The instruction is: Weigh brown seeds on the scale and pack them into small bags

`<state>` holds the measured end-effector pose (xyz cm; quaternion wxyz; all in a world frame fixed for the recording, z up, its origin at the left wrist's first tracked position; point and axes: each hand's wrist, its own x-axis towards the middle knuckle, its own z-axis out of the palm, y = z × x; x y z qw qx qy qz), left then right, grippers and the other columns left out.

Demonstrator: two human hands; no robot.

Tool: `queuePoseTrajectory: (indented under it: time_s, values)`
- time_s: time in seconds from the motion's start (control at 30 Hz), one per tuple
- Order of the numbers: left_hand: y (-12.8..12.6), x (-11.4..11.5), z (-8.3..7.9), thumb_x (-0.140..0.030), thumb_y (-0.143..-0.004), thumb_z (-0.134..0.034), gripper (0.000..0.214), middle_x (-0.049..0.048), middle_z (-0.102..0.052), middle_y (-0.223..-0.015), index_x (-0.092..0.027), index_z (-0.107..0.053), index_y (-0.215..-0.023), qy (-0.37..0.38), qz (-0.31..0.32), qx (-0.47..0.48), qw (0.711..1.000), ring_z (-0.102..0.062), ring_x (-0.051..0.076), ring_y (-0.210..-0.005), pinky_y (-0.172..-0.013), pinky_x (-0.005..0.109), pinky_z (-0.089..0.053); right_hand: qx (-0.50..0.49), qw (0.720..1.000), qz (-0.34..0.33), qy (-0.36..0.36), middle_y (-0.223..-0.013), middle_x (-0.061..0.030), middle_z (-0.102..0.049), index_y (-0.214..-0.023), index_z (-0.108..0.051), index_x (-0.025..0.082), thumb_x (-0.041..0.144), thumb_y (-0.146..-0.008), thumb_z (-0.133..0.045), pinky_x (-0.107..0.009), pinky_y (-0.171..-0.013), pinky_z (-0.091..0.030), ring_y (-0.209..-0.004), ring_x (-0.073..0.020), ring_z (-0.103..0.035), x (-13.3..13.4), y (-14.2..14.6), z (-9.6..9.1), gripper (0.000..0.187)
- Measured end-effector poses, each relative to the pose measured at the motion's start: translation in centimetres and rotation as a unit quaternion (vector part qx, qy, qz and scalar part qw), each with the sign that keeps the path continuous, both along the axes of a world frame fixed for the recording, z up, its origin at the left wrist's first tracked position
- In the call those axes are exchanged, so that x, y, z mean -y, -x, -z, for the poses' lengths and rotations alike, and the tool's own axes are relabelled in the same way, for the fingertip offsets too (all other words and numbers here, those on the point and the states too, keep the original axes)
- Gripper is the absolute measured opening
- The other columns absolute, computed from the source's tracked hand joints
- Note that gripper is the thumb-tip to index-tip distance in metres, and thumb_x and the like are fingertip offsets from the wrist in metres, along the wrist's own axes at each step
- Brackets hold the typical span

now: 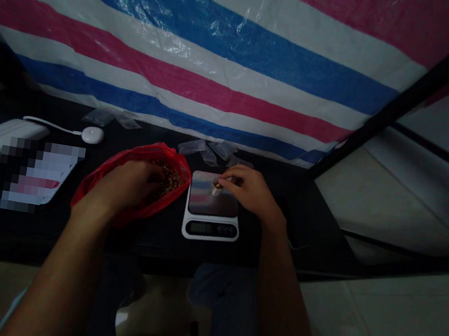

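Note:
My left hand (133, 179) reaches into a red plastic bag (97, 176) that holds many small brass-coloured pieces (172, 179). Its fingers are curled in among the pieces, and what lies between the fingertips is hidden. A small white digital scale (190, 225) with a shiny metal plate stands to the right of the bag. On that plate sits a small clear cup (216, 191) with a few brass-coloured pieces in it. The thumb and fingers of my right hand (246, 189) are closed at the cup's rim. The scale's display is too dark to read.
Several small clear plastic bags (193, 147) lie behind the scale. At the left are a white box-like device (2, 144), a round white object with a cable (92, 135) and a pale, blurred-out flat item (42, 173). A striped plastic sheet (208, 57) hangs behind the black table (162, 240).

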<state>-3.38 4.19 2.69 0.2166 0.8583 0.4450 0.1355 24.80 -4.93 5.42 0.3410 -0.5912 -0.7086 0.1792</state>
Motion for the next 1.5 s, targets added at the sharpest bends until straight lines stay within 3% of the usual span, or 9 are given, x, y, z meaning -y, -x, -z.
queuePoseTrajectory:
  time_s: [0.2, 0.43, 0.57, 0.7, 0.8, 0.93, 1.13, 1.3, 1.5]
  values:
    - [0.3, -0.4, -0.5, -0.029, -0.093, -0.058, 0.029, 0.0117, -0.079, -0.112, -0.021, -0.079, -0.111, 0.009, 0.021, -0.027, 0.999, -0.073, 0.031, -0.100, -0.096, 0.043, -0.052, 0.020, 0.998, 0.018, -0.051, -0.094, -0.0050, -0.072, -0.088, -0.079, 0.020, 0.023, -0.093, -0.067, -0.031, -0.080, -0.050, -0.088, -0.0175, -0.066, 0.1, 0.0, -0.2, 0.014]
    - [-0.2, 0.2, -1.3, -0.020, -0.092, -0.057, 0.026, 0.0057, -0.082, -0.105, -0.021, -0.080, -0.102, -0.044, 0.040, 0.039, 0.997, -0.074, 0.026, -0.092, -0.085, 0.036, -0.054, 0.019, 0.995, 0.080, -0.057, -0.091, -0.0040, -0.073, -0.089, -0.076, 0.019, 0.024, -0.094, -0.064, -0.029, -0.077, -0.048, -0.082, -0.0167, -0.065, 0.1, -0.6, 0.1, 0.015]
    - [-1.5, 1.0, -2.5, -0.022, -0.090, -0.061, 0.023, 0.0031, -0.082, -0.104, -0.024, -0.081, -0.101, -0.049, 0.064, 0.089, 0.993, -0.075, 0.025, -0.090, -0.087, 0.033, -0.056, 0.006, 0.990, 0.127, -0.065, -0.094, -0.0053, -0.075, -0.090, -0.076, 0.019, 0.026, -0.093, -0.063, -0.030, -0.079, -0.050, -0.086, -0.0186, -0.067, 0.3, -2.0, 0.5, 0.016]
    - [-4.5, 2.0, -3.2, -0.028, -0.094, -0.059, 0.024, 0.0039, -0.081, -0.105, -0.023, -0.080, -0.105, -0.061, 0.097, 0.168, 0.979, -0.074, 0.024, -0.093, -0.090, 0.034, -0.056, -0.003, 0.985, 0.163, -0.065, -0.094, -0.0066, -0.076, -0.092, -0.076, 0.018, 0.027, -0.093, -0.061, -0.032, -0.078, -0.050, -0.085, -0.0198, -0.067, 0.3, -2.9, 1.1, 0.017]
    - [-7.3, 2.9, -3.0, -0.024, -0.095, -0.058, 0.024, 0.0064, -0.079, -0.109, -0.020, -0.078, -0.107, -0.080, 0.141, 0.208, 0.965, -0.073, 0.023, -0.101, -0.092, 0.033, -0.055, -0.003, 0.984, 0.168, -0.059, -0.096, -0.0078, -0.077, -0.094, -0.076, 0.018, 0.027, -0.092, -0.061, -0.033, -0.078, -0.051, -0.087, -0.0209, -0.068, 0.3, -3.3, 1.7, 0.018]
    - [-9.6, 3.7, -2.4, -0.016, -0.096, -0.055, 0.025, 0.0083, -0.078, -0.109, -0.018, -0.078, -0.103, -0.090, 0.182, 0.190, 0.960, -0.073, 0.023, -0.102, -0.093, 0.034, -0.055, 0.010, 0.976, 0.204, -0.070, -0.105, -0.0109, -0.076, -0.109, -0.073, 0.017, 0.029, -0.093, -0.059, -0.035, -0.082, -0.053, -0.089, -0.0224, -0.069, 1.0, -4.5, 1.8, 0.024]
    - [-10.0, 3.7, -2.0, -0.011, -0.095, -0.052, 0.027, 0.0096, -0.075, -0.116, -0.017, -0.078, -0.103, -0.099, 0.192, 0.172, 0.961, -0.071, 0.023, -0.106, -0.096, 0.035, -0.055, 0.058, 0.944, 0.306, -0.112, -0.125, -0.0148, -0.069, -0.136, -0.057, 0.018, 0.025, -0.095, -0.048, -0.044, -0.092, -0.053, -0.088, -0.0230, -0.072, 4.5, -7.7, 2.0, 0.043]
    - [-10.4, 3.5, -1.4, -0.009, -0.094, -0.054, 0.029, 0.0100, -0.074, -0.118, -0.016, -0.075, -0.112, -0.106, 0.197, 0.192, 0.955, -0.070, 0.023, -0.110, -0.100, 0.036, -0.054, 0.078, 0.937, 0.333, -0.074, -0.130, -0.0133, -0.068, -0.140, -0.053, 0.021, 0.019, -0.089, -0.046, -0.048, -0.097, -0.053, -0.093, -0.0251, -0.073, 7.1, -9.4, 3.8, 0.051]
    - [-10.6, 3.4, -1.0, -0.010, -0.094, -0.055, 0.030, 0.0100, -0.074, -0.118, -0.015, -0.073, -0.117, -0.115, 0.201, 0.196, 0.953, -0.070, 0.024, -0.111, -0.100, 0.037, -0.054, 0.112, 0.937, 0.328, -0.031, -0.131, -0.0144, -0.069, -0.138, -0.055, 0.018, 0.017, -0.087, -0.047, -0.053, -0.099, -0.053, -0.104, -0.0294, -0.071, 7.8, -10.3, 4.9, 0.052]
